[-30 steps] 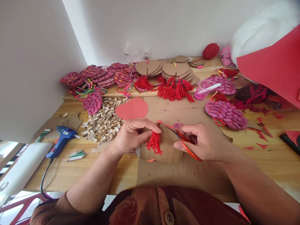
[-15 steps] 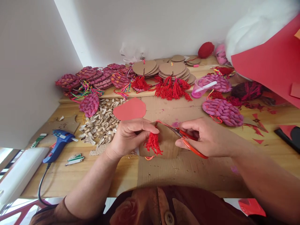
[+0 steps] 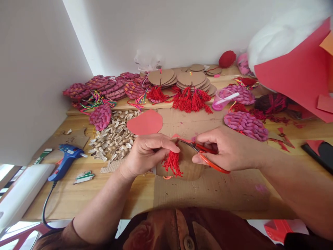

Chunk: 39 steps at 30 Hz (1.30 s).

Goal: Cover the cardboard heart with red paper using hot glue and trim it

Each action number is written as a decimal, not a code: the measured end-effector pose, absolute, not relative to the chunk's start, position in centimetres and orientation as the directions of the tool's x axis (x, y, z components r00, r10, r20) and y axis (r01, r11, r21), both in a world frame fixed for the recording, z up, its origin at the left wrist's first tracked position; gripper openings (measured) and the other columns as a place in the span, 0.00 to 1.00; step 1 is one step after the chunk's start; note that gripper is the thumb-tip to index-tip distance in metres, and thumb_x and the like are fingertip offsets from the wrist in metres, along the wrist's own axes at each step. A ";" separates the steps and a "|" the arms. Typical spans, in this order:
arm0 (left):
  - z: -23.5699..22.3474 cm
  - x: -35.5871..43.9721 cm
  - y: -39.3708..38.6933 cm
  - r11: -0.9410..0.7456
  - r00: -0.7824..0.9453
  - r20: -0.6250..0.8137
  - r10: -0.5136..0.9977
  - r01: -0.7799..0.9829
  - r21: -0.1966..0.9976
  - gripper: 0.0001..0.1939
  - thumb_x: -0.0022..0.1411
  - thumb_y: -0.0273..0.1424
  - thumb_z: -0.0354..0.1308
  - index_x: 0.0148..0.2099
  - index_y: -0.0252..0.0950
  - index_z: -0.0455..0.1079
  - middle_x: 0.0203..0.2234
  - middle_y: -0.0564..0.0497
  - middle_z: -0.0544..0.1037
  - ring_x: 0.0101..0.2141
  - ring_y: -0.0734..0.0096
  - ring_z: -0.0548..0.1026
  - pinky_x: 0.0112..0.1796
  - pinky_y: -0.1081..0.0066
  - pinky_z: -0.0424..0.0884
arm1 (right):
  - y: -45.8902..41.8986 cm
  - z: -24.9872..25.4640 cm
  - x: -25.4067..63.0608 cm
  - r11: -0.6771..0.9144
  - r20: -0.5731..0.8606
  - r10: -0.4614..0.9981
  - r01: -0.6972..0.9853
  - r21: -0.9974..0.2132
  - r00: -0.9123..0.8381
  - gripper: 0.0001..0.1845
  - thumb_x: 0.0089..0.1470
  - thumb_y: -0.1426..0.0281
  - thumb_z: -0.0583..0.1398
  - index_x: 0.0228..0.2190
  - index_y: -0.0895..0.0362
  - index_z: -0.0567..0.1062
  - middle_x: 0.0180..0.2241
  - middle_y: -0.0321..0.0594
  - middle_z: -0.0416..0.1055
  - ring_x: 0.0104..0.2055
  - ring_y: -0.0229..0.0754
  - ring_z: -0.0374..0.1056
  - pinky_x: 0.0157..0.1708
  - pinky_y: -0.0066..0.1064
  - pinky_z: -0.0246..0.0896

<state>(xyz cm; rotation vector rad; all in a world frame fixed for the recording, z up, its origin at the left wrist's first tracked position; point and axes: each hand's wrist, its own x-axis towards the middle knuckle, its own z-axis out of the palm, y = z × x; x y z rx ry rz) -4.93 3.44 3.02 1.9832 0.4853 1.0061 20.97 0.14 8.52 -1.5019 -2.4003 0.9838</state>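
Pinched between the thumb and fingers of my left hand (image 3: 149,152) is the top of a red yarn tassel (image 3: 173,165), its strands hanging down. My right hand (image 3: 229,147) grips the orange handles of a pair of scissors (image 3: 212,162). The scissor blades point left toward the tassel's top, close to my left fingertips; whether they touch yarn I cannot tell. Beneath both hands lies a brown cardboard disc (image 3: 191,168) on a larger cardboard sheet (image 3: 208,194). A piece of red paper (image 3: 145,122) rests just beyond my left hand.
Peanut shells (image 3: 114,137) are heaped at left, near a blue glue gun (image 3: 66,161) with a trailing cord. Along the back stand cardboard discs with red tassels (image 3: 191,99), pink woven pieces (image 3: 104,85) and a plastic cup (image 3: 220,102). Another woven piece (image 3: 246,125) lies at right.
The tassel and my left hand have shifted slightly right and down. The scissors have moved a little left, so their blades are nearer my left fingertips. Both hands keep their hold.
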 end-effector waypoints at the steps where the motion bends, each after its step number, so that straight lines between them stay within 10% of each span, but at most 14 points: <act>1: 3.1 -4.9 3.4 -0.581 0.604 0.477 0.638 -0.029 0.813 0.13 0.65 0.18 0.58 0.42 0.36 0.81 0.36 0.46 0.83 0.36 0.71 0.81 0.39 0.73 0.75 | 0.2 8.6 20.9 0.305 -0.198 0.845 0.751 -0.586 -0.498 0.28 0.54 0.49 0.62 0.19 0.54 0.59 0.17 0.28 0.52 0.21 0.33 0.46 0.21 0.30 0.39; 39: 3.2 -4.8 3.2 -0.614 0.540 0.550 0.637 -0.078 0.786 0.12 0.64 0.17 0.59 0.41 0.36 0.81 0.35 0.47 0.84 0.35 0.74 0.81 0.39 0.77 0.75 | 0.7 8.9 21.3 0.390 -0.126 0.830 0.727 -0.565 -0.544 0.31 0.54 0.46 0.62 0.19 0.55 0.58 0.17 0.28 0.50 0.20 0.31 0.45 0.21 0.30 0.37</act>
